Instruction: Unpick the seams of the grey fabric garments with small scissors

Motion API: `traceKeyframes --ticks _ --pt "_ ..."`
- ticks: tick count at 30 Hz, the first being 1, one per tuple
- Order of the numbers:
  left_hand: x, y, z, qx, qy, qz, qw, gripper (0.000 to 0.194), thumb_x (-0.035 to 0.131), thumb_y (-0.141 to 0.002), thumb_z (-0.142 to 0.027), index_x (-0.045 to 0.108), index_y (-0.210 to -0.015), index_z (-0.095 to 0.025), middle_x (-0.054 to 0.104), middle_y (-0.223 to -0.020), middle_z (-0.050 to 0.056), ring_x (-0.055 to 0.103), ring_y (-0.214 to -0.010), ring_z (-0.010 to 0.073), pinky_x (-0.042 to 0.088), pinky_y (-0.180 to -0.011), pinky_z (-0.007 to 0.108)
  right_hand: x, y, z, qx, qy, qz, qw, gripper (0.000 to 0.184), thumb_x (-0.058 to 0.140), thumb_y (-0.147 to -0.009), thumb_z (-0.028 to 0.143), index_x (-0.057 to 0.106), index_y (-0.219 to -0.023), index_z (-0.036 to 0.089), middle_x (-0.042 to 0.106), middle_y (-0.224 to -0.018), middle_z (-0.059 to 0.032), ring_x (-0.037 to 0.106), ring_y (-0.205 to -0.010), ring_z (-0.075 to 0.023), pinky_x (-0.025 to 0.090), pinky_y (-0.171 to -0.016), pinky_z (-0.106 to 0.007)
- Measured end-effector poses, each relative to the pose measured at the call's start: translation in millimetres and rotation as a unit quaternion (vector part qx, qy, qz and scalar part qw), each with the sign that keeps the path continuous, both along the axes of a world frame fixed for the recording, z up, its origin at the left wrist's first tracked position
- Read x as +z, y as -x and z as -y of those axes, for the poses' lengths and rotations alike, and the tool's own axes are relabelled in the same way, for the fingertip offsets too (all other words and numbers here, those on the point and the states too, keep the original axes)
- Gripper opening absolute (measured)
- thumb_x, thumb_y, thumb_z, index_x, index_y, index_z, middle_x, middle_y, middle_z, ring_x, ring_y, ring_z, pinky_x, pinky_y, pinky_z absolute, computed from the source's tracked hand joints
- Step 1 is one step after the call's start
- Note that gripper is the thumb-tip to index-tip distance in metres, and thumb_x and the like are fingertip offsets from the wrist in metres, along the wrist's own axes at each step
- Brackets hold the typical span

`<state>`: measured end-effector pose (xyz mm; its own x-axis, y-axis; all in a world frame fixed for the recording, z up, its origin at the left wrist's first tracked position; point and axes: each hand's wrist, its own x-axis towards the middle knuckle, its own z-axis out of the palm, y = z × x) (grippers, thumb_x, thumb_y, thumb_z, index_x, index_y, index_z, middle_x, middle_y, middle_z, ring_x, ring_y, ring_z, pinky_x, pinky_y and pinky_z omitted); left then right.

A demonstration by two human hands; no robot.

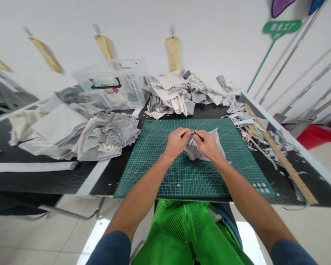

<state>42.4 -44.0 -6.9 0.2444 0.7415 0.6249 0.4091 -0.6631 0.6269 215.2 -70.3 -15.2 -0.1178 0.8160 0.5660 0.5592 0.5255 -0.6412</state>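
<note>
Over the green cutting mat (160, 173) both my hands meet on a small grey and white fabric piece (194, 150). My left hand (177, 141) pinches its upper edge with closed fingers. My right hand (206, 144) is closed on the same edge right beside it, fingertips almost touching the left ones. The cloth bunches and hangs down between the hands onto the mat. A small dark bit shows where the fingertips meet; I cannot make out what it is.
Grey and white cloth piles lie at the left (79, 132) and at the back (182, 92). A clear plastic box (110, 84) stands behind them. A long wooden ruler (281, 158) and fabric scraps (251, 127) lie at the right. A green mesh bag (187, 235) sits on my lap.
</note>
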Motion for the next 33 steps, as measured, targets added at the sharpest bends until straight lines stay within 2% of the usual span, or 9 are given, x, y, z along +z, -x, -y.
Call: traceKeyframes --ticks 9,16,20,25,33 --pt "0.6 -0.6 0.5 0.001 0.012 0.012 1.000 0.023 0.057 -0.098 -0.035 0.076 -0.093 -0.022 0.075 -0.091 0.003 0.067 -0.085 0.0155 0.052 -0.083 0.029 -2.0 -0.4 -1.6 0.002 -0.010 0.002 1.000 0.027 0.051 -0.100 0.036 0.073 -0.101 0.021 0.068 -0.086 -0.0067 0.060 -0.081 -0.0223 0.046 -0.074 -0.035" --pt "0.9 -0.2 0.1 0.009 0.017 0.010 1.000 0.024 0.057 -0.098 -0.035 0.075 -0.089 -0.022 0.073 -0.084 0.002 0.065 -0.080 0.0147 0.050 -0.078 0.028 -5.4 -0.6 -4.4 0.002 -0.012 -0.007 1.000 0.032 0.047 -0.101 0.037 0.074 -0.095 0.021 0.069 -0.084 -0.0072 0.061 -0.079 -0.0221 0.047 -0.073 -0.035" --pt "-0.3 -0.1 -0.9 0.007 0.021 0.012 1.000 0.024 0.057 -0.098 -0.035 0.075 -0.091 -0.022 0.074 -0.087 0.003 0.066 -0.083 0.0149 0.050 -0.079 0.028 -7.4 -0.6 -5.7 -0.019 -0.006 -0.045 0.999 0.035 0.046 -0.102 0.042 0.073 -0.103 0.020 0.072 -0.091 -0.0081 0.064 -0.082 -0.0225 0.049 -0.078 -0.036" --pt "-0.8 -0.5 -1.2 0.010 0.019 0.008 1.000 0.024 0.057 -0.098 -0.035 0.075 -0.091 -0.021 0.074 -0.087 0.003 0.066 -0.083 0.0147 0.050 -0.080 0.028 -9.2 -5.0 -8.2 -0.040 0.015 -0.070 0.997 0.039 0.044 -0.102 0.046 0.073 -0.106 0.019 0.072 -0.087 -0.0075 0.065 -0.078 -0.0218 0.051 -0.077 -0.037" --pt "0.5 0.5 -0.8 0.005 0.019 0.005 1.000 0.025 0.056 -0.099 -0.035 0.074 -0.089 -0.021 0.074 -0.087 0.003 0.066 -0.083 0.0154 0.050 -0.079 0.029 -9.1 -2.6 -6.1 -0.012 -0.004 -0.036 0.999 0.030 0.051 -0.098 0.039 0.073 -0.108 0.021 0.076 -0.107 -0.0106 0.068 -0.098 -0.0257 0.053 -0.088 -0.042"
